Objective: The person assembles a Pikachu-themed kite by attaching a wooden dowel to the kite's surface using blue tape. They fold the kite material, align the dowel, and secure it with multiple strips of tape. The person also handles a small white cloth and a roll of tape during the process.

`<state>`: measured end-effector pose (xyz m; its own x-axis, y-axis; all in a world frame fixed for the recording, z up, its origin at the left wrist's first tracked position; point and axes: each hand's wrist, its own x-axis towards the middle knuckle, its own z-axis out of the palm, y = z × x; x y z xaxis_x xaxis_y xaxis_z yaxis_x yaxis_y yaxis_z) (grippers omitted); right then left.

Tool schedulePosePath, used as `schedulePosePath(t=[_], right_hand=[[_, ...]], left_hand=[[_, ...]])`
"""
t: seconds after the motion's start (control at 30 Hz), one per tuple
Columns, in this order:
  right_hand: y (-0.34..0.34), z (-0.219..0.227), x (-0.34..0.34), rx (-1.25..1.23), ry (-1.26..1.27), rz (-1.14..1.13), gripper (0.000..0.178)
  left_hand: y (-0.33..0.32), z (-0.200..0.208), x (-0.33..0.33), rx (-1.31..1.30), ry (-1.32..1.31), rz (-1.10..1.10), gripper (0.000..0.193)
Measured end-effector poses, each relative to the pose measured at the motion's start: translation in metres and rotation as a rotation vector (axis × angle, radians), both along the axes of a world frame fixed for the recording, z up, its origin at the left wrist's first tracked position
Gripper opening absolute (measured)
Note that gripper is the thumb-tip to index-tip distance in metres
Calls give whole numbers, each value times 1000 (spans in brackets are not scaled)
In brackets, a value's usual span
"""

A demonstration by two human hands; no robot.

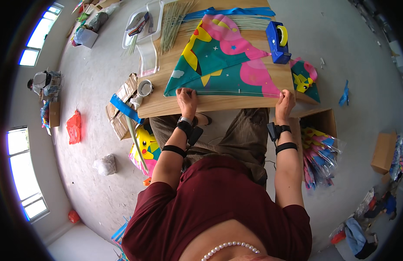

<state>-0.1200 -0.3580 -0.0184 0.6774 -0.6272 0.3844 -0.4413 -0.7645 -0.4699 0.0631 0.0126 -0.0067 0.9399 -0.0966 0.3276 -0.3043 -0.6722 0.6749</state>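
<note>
As left hand (187, 102) and right hand (285, 104) pinch its near edge, the sheet (223, 54) lies long axis sideways, tip pointing left.

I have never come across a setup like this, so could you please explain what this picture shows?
There is no machine here: these are a person's own bare left hand and right hand, with dark straps on the arms. The single picture comes from a wide fisheye camera worn on the head and looking down, so straight edges bend near its rim.

On the wooden table lies a green, pink and yellow printed sheet. Beyond it are thin sticks and blue strips; a blue tape dispenser stands at the right.

Both hands hold the sheet's near edge, the left near one corner, the right at the other.
</note>
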Motion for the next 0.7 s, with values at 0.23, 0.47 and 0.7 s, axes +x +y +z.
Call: schedulePosePath(t=[0.23, 0.47, 0.7], right_hand=[[-14, -12, -8, 7, -10, -18, 19], [-27, 3, -16, -27, -35, -33, 22], [75, 64, 20, -103, 60, 661, 39]], left_hand=[[3, 5, 4, -44, 107, 21, 22], [5, 5, 6, 27, -94, -68, 22], [-57, 43, -49, 312, -65, -757, 60]])
